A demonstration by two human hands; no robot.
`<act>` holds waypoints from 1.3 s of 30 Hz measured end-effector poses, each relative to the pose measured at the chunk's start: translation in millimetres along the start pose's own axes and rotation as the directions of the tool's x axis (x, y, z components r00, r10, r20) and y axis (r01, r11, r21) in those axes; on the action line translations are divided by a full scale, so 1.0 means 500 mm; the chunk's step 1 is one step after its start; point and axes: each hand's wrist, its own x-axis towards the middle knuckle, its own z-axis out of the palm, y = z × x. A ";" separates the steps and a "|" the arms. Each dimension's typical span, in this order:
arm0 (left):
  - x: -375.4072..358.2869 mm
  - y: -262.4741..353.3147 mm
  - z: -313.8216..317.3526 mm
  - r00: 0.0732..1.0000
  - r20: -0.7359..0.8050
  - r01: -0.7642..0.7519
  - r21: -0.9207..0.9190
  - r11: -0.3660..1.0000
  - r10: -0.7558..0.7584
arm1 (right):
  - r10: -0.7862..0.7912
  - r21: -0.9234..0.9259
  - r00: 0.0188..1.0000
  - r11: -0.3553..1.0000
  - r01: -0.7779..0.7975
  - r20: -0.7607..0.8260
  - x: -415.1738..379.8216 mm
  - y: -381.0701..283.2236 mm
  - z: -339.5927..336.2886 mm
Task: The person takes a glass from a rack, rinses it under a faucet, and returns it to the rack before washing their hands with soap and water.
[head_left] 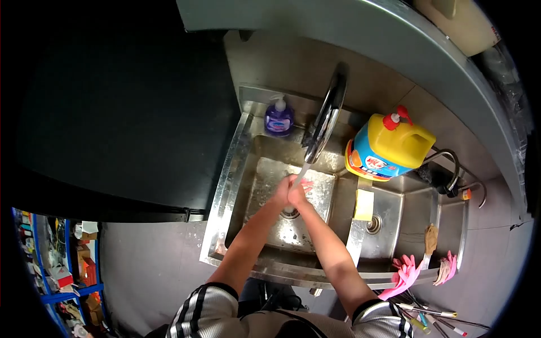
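Observation:
My left hand [283, 190] and my right hand [298, 193] meet under running water [302, 171] above the left basin of the steel sink [230, 194]. They touch each other, and I see no object in either. Some fingers are stretched out; where the hands overlap, the rest are hidden. The stream falls onto them from a chrome faucet [327, 121]. Just below the hands, the drain [289, 213] is partly covered. Behind the basin stands a purple soap pump bottle [279, 119].
A large yellow-and-blue detergent jug [389, 147] stands right of the faucet. A yellow sponge cloth [364, 205] lies on the divider. Pink rubber gloves [407, 273] hang over the front rim. A black panel [129, 112] borders the left side, and a grey shelf [338, 25] overhangs the back.

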 end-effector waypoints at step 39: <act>0.053 -0.012 -0.066 0.989 -0.009 -0.124 0.500 0.857 0.149 | 0.186 -0.658 0.974 0.751 -0.054 0.132 0.155 0.188 0.091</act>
